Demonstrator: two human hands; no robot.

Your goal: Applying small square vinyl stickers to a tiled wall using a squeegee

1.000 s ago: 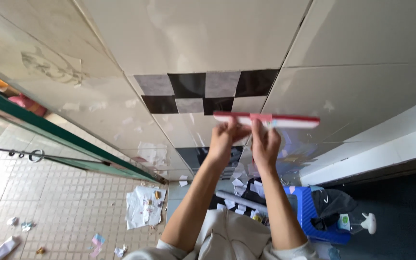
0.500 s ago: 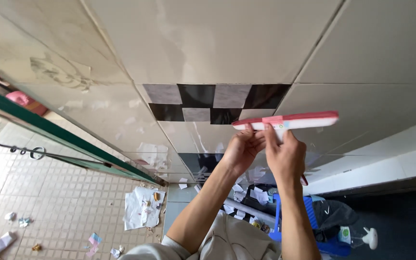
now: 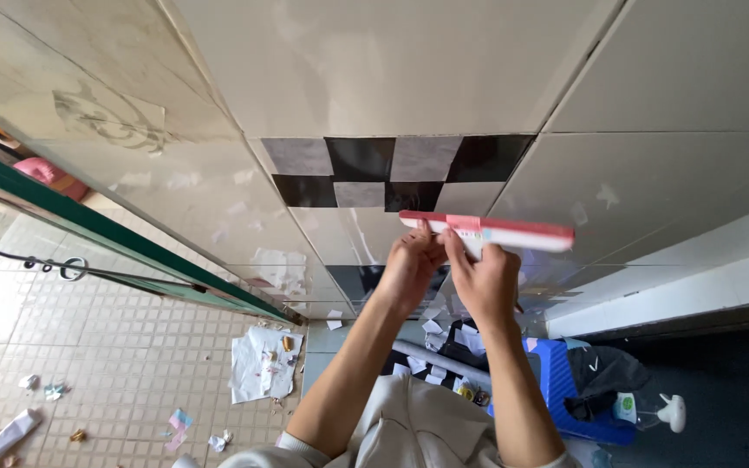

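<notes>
Both my hands are raised against a glossy cream tiled wall (image 3: 374, 78). My left hand (image 3: 409, 269) and my right hand (image 3: 483, 277) together grip a flat red-and-white squeegee blade (image 3: 487, 230), held level against the wall. Just above it runs a patch of black and grey checker squares (image 3: 392, 169), two rows high. The blade's left end sits right under the lower row. My forearms reach up from the bottom of the view.
A green-framed glass door (image 3: 114, 251) stands at the left. Paper scraps (image 3: 262, 364) litter the small-tiled floor. A blue stool (image 3: 578, 399) with dark cloth and a white spray bottle (image 3: 661, 412) stand at the lower right. A white ledge (image 3: 678, 286) runs along the right.
The squeegee and both hands have shifted left and slightly down, after moving right and down from the checker band earlier. The grip is unchanged.
</notes>
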